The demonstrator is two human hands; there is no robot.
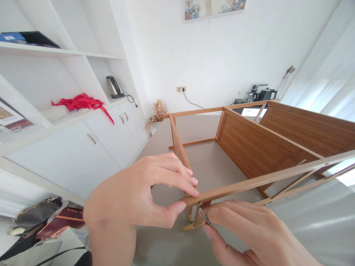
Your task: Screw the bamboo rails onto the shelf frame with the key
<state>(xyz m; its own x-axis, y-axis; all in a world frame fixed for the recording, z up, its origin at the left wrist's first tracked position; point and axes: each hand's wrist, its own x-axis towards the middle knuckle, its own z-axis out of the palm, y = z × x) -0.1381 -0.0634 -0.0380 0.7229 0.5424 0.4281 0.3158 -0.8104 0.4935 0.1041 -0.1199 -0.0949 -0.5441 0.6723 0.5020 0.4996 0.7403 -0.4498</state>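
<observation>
A brown wooden shelf frame [244, 184] lies on its side in front of me. My left hand [149, 188] grips its near corner, fingertips on the wood and thumb against the end of the rail. Close beside it, my right hand [246, 229] pinches a short metal hex key [204, 216] between thumb and fingers. The key's upper end meets the underside of the rail near a bolt head [200, 203]. My right fingers partly cover the key, so its full shape is hidden.
White shelving [83, 55] and cabinet doors line the left side, with an electric kettle [113, 87] and red cloth [80, 101]. Bags [39, 210] lie at lower left. Dried plants [158, 111] stand beyond the frame. A coffee maker [253, 92] and black kettle [267, 94] are at back right.
</observation>
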